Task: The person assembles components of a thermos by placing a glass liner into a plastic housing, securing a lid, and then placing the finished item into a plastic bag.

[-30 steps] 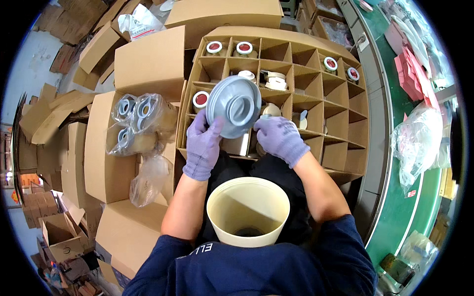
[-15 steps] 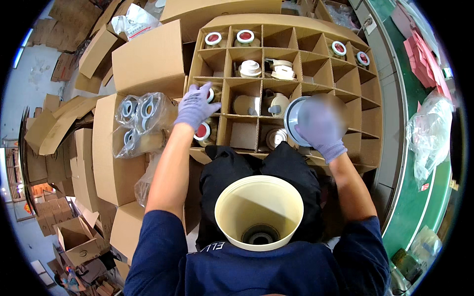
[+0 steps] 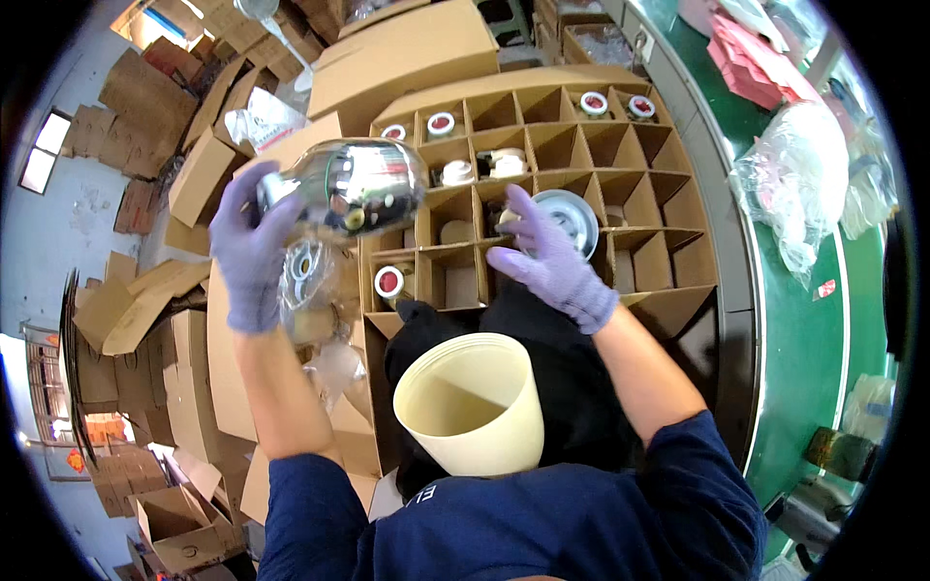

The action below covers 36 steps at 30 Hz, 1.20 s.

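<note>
My gloved left hand [image 3: 254, 247] grips a shiny silver glass flask liner [image 3: 363, 184] by its narrow end and holds it sideways above the left side of the divided carton [image 3: 678, 302]. My gloved right hand [image 3: 557, 266] is open, fingers spread, over the carton's front middle. Partly behind it, a round grey plastic piece [image 3: 581, 215] rests on the dividers; whether they touch I cannot tell. A cream plastic shell [image 3: 504, 426] stands tilted on my lap, its wide mouth up. White-ringed liners with red centres, one at the front left [image 3: 389, 282], sit in several compartments.
White plastic parts [image 3: 457, 172] lie in middle compartments. Left of the carton are plastic-wrapped grey-ringed pieces [image 3: 303, 263] and open cardboard flaps. A green bench [image 3: 775, 349] with clear bags [image 3: 790, 184] runs along the right. Stacked cartons [image 3: 397, 63] stand behind.
My left hand has lifted the silver liner out of the carton, up and to the left. My right hand has let go of the grey piece. The cream shell has tipped, and the view has shifted.
</note>
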Tool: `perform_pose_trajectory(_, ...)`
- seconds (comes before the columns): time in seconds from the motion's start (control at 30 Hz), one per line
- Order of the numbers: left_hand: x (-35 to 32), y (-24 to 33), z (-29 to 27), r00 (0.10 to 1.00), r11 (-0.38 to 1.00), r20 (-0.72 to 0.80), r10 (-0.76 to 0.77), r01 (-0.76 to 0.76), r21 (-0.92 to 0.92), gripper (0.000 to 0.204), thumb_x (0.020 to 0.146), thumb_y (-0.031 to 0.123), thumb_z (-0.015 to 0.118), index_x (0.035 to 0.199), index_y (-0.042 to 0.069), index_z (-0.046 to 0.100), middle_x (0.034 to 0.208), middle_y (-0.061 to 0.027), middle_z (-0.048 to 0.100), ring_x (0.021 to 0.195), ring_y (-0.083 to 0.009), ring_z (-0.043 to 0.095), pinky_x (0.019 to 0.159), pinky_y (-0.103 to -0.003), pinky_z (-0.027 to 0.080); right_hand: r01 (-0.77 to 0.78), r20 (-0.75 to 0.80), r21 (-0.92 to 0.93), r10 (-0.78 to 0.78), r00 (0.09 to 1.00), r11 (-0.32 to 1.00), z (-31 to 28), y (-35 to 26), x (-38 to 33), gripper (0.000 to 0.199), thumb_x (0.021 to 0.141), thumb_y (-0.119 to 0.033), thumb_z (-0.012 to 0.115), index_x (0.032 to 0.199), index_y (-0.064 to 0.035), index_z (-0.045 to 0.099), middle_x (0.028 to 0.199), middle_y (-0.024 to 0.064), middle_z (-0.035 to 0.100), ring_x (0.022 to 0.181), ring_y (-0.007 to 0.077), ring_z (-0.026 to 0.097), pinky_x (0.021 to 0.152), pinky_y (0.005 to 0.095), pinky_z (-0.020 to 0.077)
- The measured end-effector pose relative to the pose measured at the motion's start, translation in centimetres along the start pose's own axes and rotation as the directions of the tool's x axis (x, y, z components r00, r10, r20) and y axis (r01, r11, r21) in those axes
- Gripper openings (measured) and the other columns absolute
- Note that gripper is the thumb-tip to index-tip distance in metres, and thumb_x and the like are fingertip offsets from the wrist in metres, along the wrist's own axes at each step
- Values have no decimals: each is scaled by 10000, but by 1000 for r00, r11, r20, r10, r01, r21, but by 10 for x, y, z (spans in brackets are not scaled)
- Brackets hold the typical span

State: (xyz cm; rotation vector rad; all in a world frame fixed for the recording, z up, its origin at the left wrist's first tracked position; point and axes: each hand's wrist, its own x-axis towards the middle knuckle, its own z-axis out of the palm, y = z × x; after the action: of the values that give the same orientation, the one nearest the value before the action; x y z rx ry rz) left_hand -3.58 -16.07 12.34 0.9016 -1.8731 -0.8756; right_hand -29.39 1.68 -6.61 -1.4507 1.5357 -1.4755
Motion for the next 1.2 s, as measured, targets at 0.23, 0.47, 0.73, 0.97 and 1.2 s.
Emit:
perform_pose_trajectory(0.23,-85,40,23,977,985,-143,161,-150,86,448,874,138,572,1289,-29,565,1105,-101,611,951,-157,576,862,-295,492,-187,84,485,168,982,854,32,-69,1,828,921,-388,679,1571,-92,261,1474,138,444,1284,235,521,1043,365,464)
perform_pose_trajectory(0.47,-110,57,48,901,865,229,368,-422,271,790,719,263,895,1357,-7,514,1089,-180,604,993,-326,624,880,-404,514,-366,317,856,186,930,366,19,-69,-21,794,948,-600,511,1542,-100,340,1451,122,511,1264,254,573,1004,433,520)
perform_pose_trajectory(0.73,-103,72,33,792,699,225,567,-607,378,774,700,276,881,1355,45,539,1071,-177,638,933,-336,682,809,-416,562,-503,513,829,25,858,245,23,-102,-16,835,940,-744,441,1521,-146,397,1414,97,572,1230,254,613,949,561,557)
perform_pose_trajectory(0.97,-148,54,7,921,955,298,249,-284,80,1135,728,332,875,1579,-2,203,1429,-217,500,1252,-323,566,1054,-435,465,-438,397,829,184,899,347,0,-68,-2,754,920,-705,476,1448,-168,504,1302,82,650,1115,231,670,827,453,600)
perform_pose_trajectory(1.2,-307,54,-11,729,951,642,-239,308,4,1182,807,317,844,1609,-8,39,1632,-227,247,1520,-297,247,1236,-441,189,-151,156,464,88,984,873,-64,-65,-59,660,875,-327,680,1405,24,504,1329,139,555,1275,218,507,1118,330,367)
